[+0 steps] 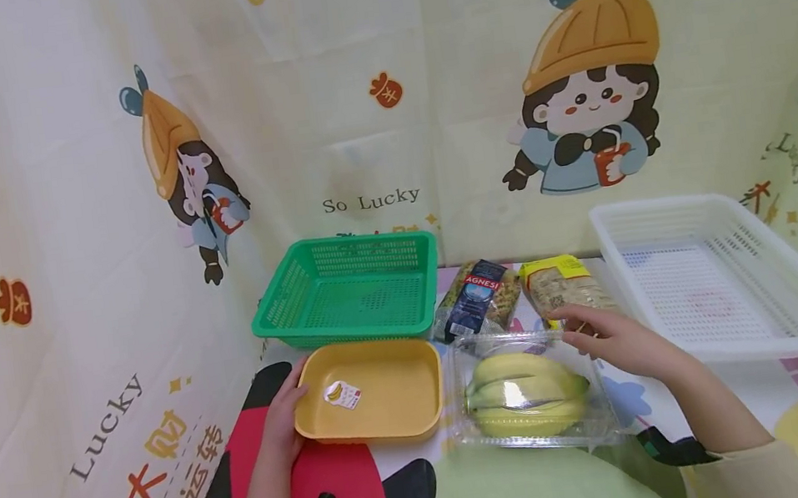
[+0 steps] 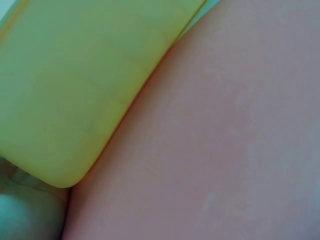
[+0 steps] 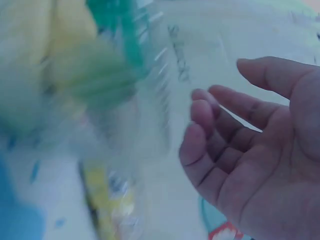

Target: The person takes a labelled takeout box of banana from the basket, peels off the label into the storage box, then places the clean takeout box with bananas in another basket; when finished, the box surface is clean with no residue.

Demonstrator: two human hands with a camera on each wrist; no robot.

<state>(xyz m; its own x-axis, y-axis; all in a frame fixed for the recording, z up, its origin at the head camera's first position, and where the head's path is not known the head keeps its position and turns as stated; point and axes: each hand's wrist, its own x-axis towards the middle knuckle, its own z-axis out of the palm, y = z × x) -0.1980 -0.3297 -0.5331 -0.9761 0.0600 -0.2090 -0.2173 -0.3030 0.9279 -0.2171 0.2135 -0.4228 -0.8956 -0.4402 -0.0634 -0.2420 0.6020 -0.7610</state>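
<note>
My left hand grips the left side of a shallow yellow tray, its thumb at the rim. A small label with a banana picture lies inside the tray. In the left wrist view the yellow tray fills the upper left, and only a bit of the hand shows at the lower left. To the right of the tray stands a clear plastic box with bananas in it. My right hand is over the box's back right corner. In the right wrist view its fingers are loosely bent, holding nothing.
A green basket stands behind the yellow tray, and a white basket is at the right. Between them lie an AGNESI pasta bag and a yellow-topped bag. A printed curtain closes off the back and sides.
</note>
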